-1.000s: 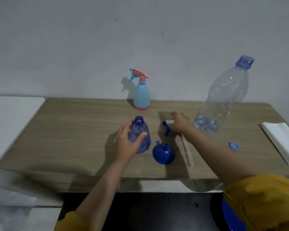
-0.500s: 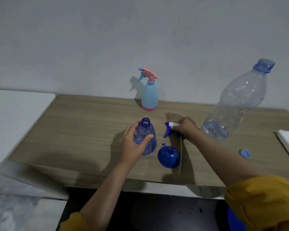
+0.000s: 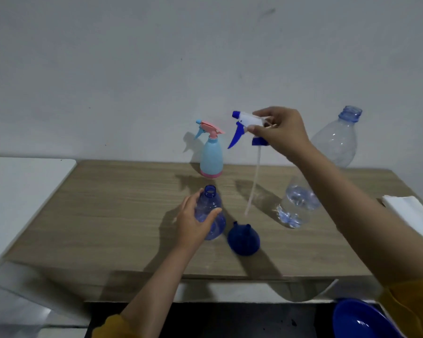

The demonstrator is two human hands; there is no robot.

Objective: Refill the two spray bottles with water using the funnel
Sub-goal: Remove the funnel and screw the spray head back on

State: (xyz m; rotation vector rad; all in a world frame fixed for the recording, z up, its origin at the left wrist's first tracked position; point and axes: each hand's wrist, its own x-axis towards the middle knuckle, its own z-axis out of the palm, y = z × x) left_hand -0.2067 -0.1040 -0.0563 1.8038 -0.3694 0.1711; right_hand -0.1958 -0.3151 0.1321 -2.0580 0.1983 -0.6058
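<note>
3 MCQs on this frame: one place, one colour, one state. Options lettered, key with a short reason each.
1. Where is the blue funnel?
A. on the table, right of the blue bottle
B. in the blue bottle's neck
C. in the right hand

2. What colour is the capped spray bottle by the wall?
A. green
B. light blue with pink
C. yellow

3. What is the state of the spray head?
A. screwed on
B. lying on the table
C. held in the air, tube hanging

Key: A, it sits mouth-down on the table beside the bottle; B, light blue body, pink base and top; C, the right hand pinches it while the left hand grips the open bottle.
</note>
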